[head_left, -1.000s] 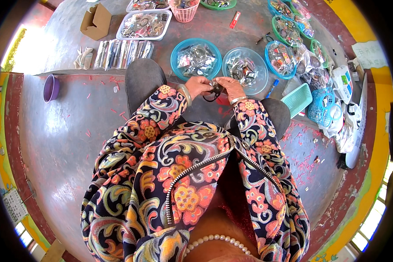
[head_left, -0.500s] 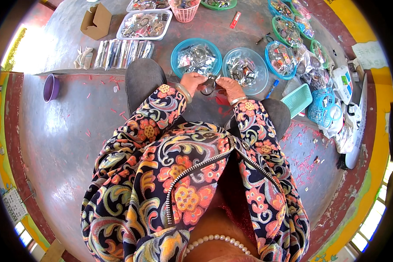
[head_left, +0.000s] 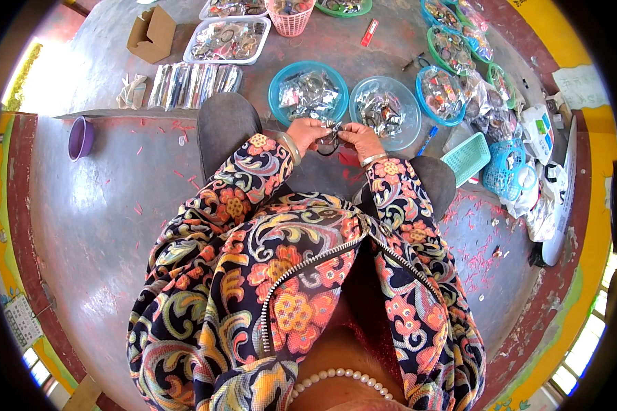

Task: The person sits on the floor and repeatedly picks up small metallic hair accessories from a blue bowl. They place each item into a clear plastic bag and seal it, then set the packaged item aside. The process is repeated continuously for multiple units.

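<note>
Fingers (head_left: 322, 130) on dark looped band (head_left: 330, 145)

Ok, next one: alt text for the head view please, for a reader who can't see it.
Seen from above, a seated person in a floral jacket holds a small dark looped item between the left hand and right hand. Two round blue basins of small shiny packets sit just beyond on the grey floor.

Small dark item (head_left: 330, 137) between fingertips, indistinct
</note>
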`<state>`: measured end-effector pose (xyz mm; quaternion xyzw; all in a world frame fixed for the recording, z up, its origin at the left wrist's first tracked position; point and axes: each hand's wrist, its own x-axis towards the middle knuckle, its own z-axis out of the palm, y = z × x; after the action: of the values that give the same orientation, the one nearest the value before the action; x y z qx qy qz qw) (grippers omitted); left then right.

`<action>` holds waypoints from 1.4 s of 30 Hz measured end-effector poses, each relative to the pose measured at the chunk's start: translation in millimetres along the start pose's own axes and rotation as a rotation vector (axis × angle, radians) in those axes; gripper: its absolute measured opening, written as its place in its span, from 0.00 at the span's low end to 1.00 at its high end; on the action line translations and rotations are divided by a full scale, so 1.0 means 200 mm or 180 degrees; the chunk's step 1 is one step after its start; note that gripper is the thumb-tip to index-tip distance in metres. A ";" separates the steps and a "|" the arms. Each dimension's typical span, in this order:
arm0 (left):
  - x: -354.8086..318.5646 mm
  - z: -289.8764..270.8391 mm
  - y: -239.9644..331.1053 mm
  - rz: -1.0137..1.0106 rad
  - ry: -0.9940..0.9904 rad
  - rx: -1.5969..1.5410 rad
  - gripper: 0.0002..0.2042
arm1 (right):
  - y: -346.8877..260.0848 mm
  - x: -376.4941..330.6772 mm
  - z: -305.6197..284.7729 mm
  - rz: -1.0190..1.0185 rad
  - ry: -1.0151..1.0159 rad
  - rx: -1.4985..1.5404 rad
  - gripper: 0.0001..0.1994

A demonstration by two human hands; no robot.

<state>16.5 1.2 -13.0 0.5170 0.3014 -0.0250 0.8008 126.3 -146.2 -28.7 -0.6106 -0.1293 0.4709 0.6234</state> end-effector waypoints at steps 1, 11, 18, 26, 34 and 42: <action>0.01 -0.01 -0.01 -0.0005 -0.0030 0.0030 0.05 | 0.00 0.00 0.00 0.0005 -0.0020 -0.0023 0.06; 0.03 -0.03 -0.02 0.0173 0.0416 -0.0018 0.06 | 0.01 -0.01 0.05 0.0279 0.0017 0.0016 0.07; 0.05 -0.05 -0.09 0.0091 0.0868 -0.0006 0.10 | 0.00 0.02 0.01 0.0378 0.0523 0.0164 0.05; -0.01 -0.01 -0.08 -0.0608 0.0830 -0.0160 0.11 | -0.08 0.23 0.02 0.0594 0.0718 0.0424 0.07; 0.00 0.01 -0.07 -0.0792 0.0618 0.0122 0.10 | -0.12 0.57 0.19 0.0869 0.0672 0.0687 0.09; -0.03 0.02 -0.06 -0.0600 0.0405 -0.0118 0.08 | -0.01 0.48 -0.03 0.0983 0.0481 0.0452 0.09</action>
<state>9.1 -8.9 -19.5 0.4720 0.3993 -0.0617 0.7836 181.7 -78.8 -68.7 -0.6113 0.0468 0.5218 0.5932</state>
